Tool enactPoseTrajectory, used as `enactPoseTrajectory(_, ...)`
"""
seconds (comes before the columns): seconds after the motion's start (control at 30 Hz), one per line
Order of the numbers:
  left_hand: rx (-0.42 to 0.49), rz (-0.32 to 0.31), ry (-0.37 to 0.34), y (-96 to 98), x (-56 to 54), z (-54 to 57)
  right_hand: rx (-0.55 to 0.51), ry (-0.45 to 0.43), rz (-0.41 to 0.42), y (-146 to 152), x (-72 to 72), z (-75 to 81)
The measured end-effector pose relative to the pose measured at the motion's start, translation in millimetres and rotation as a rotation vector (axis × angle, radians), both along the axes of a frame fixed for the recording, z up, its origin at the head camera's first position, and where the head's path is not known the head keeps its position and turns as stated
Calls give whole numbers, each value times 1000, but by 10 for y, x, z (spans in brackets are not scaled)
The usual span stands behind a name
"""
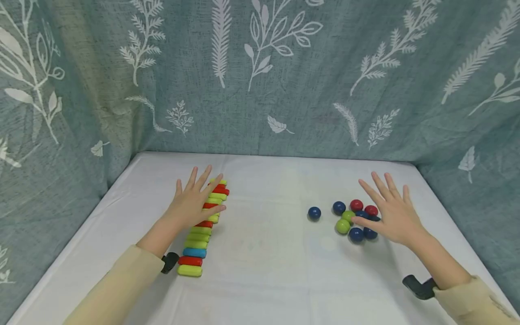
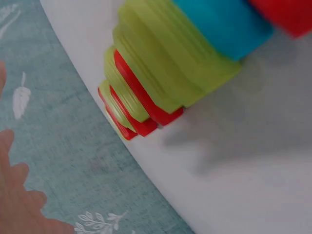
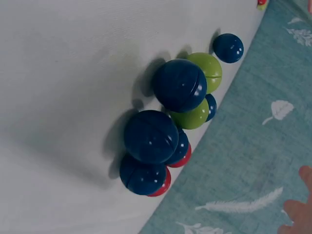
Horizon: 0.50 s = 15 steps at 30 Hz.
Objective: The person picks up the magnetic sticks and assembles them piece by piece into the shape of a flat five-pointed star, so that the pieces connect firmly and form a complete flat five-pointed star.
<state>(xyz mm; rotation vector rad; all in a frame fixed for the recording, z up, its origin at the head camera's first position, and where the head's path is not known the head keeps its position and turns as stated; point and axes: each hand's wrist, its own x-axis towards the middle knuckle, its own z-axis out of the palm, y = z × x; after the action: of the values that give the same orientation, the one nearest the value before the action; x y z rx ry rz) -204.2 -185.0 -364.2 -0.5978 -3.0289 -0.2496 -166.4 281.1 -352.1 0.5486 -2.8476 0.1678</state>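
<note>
My left hand hovers with spread fingers over a row of short coloured sticks, which are lime, red and blue and lie side by side. Part of that row is hidden beneath the hand; the left wrist view shows a blue stick close up among lime and red ones. Over on the right, my right hand is spread wide above a cluster of small balls. Dark blue balls, lime balls and red balls make up this cluster. Neither hand holds anything.
One dark blue ball sits a little left of the cluster. Everything lies on a table with a white cloth. A grey-green curtain with white leaf prints hangs behind and along both sides.
</note>
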Motion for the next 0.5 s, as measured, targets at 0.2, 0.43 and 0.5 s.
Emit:
enactPoseTrajectory(0.2, 19, 29, -28, 17, -198, 1, -36, -30, 22, -41, -74, -27)
enactPoseTrajectory(0.43, -6, 78, -121, 38, -399, -32, -75, -42, 72, -87, -178, -99)
enactPoseTrajectory(0.5, -6, 96, -150, 39, -461, -50, -88, -54, 84, -103, -207, -124)
